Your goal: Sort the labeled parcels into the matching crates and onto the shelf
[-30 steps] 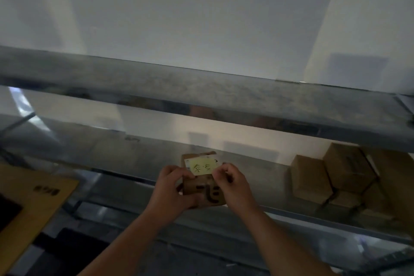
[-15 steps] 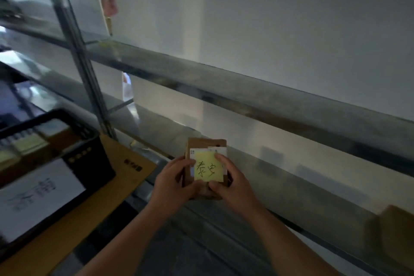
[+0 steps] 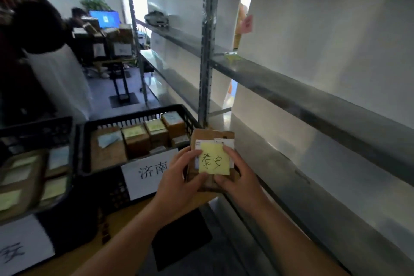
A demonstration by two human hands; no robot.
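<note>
Hands, left hand (image 3: 179, 177) and right hand (image 3: 237, 177), pinch one brown parcel (image 3: 211, 139) between curled fingers; its yellow note (image 3: 214, 161) reads differently from the crate (image 3: 134, 119) sign just left, so dropping it there would likely missort it

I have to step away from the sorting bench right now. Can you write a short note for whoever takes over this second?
Left hand and right hand: both grip one small brown parcel, held up between the crates and the shelf.
Its yellow note is handwritten; it looks like 泰安.
The nearest black crate, signed 济南, already holds several labeled parcels; that sign does not seem to match the note.
A second crate on the left is also partly filled; its sign is cut off.
Left: find the matching place for this parcel and set it down. How many more parcels wait is not visible.
</note>
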